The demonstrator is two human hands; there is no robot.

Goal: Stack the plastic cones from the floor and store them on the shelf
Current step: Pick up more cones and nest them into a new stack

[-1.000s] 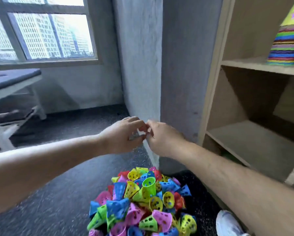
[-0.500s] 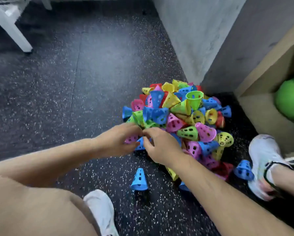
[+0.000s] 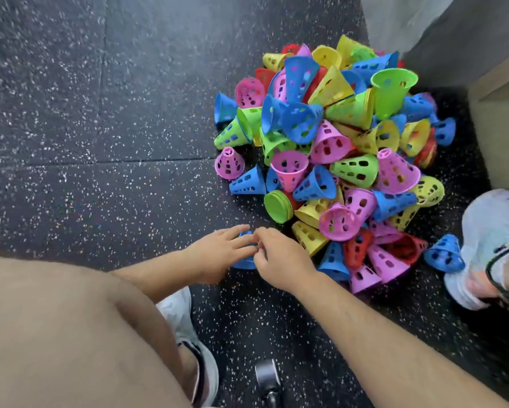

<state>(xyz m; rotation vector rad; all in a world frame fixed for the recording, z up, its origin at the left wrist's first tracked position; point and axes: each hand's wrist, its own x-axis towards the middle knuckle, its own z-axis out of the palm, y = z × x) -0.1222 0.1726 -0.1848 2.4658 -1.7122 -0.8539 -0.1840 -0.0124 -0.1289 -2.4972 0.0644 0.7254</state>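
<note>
Left hand and right hand meet over blue cone

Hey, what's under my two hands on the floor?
A blue cone shows beneath the left hand and right hand. Most of it is covered, so one cone or several is unclear.

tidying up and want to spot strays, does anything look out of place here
The cone pile is a jumble, cones tipped every way. A stray blue cone sits apart from it beside the white shoe. A second blue cone sits apart under the left hand and right hand.
</note>
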